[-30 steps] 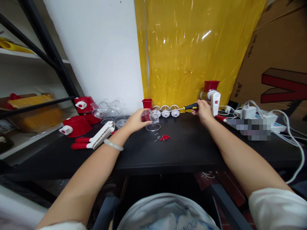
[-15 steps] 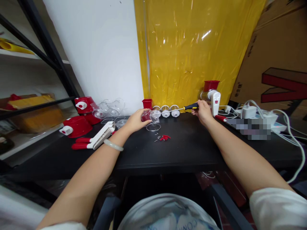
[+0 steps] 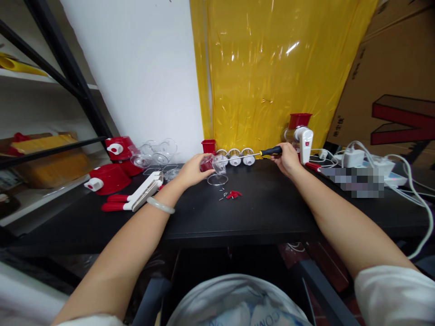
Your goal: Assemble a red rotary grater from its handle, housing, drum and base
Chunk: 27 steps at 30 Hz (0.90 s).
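Observation:
My left hand [image 3: 194, 170] is closed around a clear plastic part with a red piece in it [image 3: 219, 165], held just over the black table [image 3: 210, 219]. In my right hand [image 3: 288, 159] is a screwdriver [image 3: 270, 151] with a black and yellow handle. Its long shaft points left, and the tip reaches the clear part; whether it sits in a screw I cannot tell. Below the clear part is a clear round rim [image 3: 217, 180]. Small screws [image 3: 223, 196] and little red pieces [image 3: 234, 194] lie on the table in front.
Three white-ended cylinders [image 3: 234, 157] and a red cup [image 3: 208, 146] stand at the back. Red bases [image 3: 108, 179], clear parts [image 3: 154, 151] and a white-and-red handle [image 3: 144, 192] sit left. To the right are an assembled grinder-like device [image 3: 306, 144], chargers [image 3: 353, 157] and cables.
Almost nothing differs. The screwdriver's handle and my right hand have shifted very slightly; my left hand keeps the clear part in the same place.

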Each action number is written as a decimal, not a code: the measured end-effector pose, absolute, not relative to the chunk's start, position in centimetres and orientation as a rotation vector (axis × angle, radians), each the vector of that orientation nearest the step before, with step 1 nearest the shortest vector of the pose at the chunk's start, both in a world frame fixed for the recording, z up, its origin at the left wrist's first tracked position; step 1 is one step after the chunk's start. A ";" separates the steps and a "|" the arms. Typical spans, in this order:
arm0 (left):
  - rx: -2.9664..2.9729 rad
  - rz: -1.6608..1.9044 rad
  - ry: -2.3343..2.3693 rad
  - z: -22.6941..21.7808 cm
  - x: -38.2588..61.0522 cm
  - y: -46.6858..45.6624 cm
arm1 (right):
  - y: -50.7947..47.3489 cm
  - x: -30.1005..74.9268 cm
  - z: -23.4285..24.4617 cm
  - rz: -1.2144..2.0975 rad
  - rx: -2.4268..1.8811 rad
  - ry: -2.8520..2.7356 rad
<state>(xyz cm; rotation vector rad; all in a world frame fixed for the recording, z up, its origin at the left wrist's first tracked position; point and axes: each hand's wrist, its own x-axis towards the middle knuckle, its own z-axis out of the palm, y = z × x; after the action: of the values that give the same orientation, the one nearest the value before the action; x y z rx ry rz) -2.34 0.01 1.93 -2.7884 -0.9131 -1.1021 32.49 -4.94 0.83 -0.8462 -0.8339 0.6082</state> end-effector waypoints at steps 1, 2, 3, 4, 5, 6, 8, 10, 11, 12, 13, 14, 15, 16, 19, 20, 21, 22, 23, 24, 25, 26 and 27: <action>-2.790 -1.100 -0.918 2.0 -2.3 -0.1 | -4.9 32.5 0.8 0.610 -0.840 -0.830; -2.791 -1.099 -0.922 2.0 -2.3 -0.1 | -4.9 32.6 0.8 0.610 -0.831 -0.827; -2.793 -1.100 -0.925 2.1 -2.3 -0.2 | -4.8 32.6 0.8 0.608 -0.820 -0.825; -2.794 -1.102 -0.925 2.1 -2.3 -0.2 | -4.8 32.7 0.7 0.606 -0.809 -0.823; -2.794 -1.104 -0.924 2.1 -2.3 -0.2 | -4.7 32.7 0.7 0.605 -0.800 -0.824; -2.794 -1.105 -0.922 2.1 -2.3 -0.2 | -4.7 32.7 0.7 0.607 -0.791 -0.826; -2.793 -1.107 -0.917 2.1 -2.3 0.0 | -4.6 32.7 0.7 0.613 -0.771 -0.826; -2.795 -1.107 -0.912 2.0 -2.4 0.1 | -4.6 32.7 0.8 0.620 -0.740 -0.820; -2.797 -1.107 -0.909 2.0 -2.4 0.2 | -4.6 32.7 0.9 0.623 -0.723 -0.809; -2.799 -1.107 -0.907 2.0 -2.4 0.2 | -4.6 32.7 1.0 0.630 -0.706 -0.794; -2.800 -1.107 -0.907 2.0 -2.4 0.2 | -4.6 32.6 1.0 0.643 -0.691 -0.780; -2.801 -1.106 -0.908 2.0 -2.4 0.2 | -4.6 32.6 1.1 0.658 -0.678 -0.767; -2.801 -1.106 -0.910 2.0 -2.4 0.2 | -4.7 32.7 1.1 0.675 -0.667 -0.757; -2.800 -1.107 -0.913 2.0 -2.4 0.1 | -4.7 32.7 1.1 0.690 -0.659 -0.752; -2.799 -1.100 -0.920 2.1 -2.4 0.0 | -4.8 32.8 1.1 0.725 -0.642 -0.757; -2.798 -1.098 -0.922 2.1 -2.4 -0.1 | -4.8 32.9 1.0 0.734 -0.638 -0.760; -2.797 -1.098 -0.925 2.1 -2.4 -0.1 | -4.9 32.9 1.0 0.741 -0.634 -0.764; -2.796 -1.096 -0.929 2.1 -2.4 -0.1 | -5.0 32.9 1.0 0.745 -0.630 -0.769; -2.796 -1.095 -0.935 2.1 -2.4 -0.1 | -5.1 33.0 1.0 0.746 -0.627 -0.774; -2.796 -1.095 -0.940 2.1 -2.4 -0.1 | -5.2 33.0 1.0 0.747 -0.627 -0.780; -2.797 -1.094 -0.942 2.1 -2.4 0.0 | -5.3 33.0 1.1 0.746 -0.627 -0.785; -2.799 -1.093 -0.942 2.0 -2.4 0.0 | -5.4 33.0 1.1 0.745 -0.625 -0.793; -2.801 -1.093 -0.937 2.0 -2.4 0.1 | -5.5 33.1 1.2 0.744 -0.623 -0.803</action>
<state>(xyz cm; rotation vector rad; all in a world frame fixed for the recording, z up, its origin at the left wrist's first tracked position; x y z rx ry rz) -2.42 0.09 1.99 -2.8012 -0.9370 -1.0926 33.05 -5.54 1.21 -0.6231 -0.8033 0.7444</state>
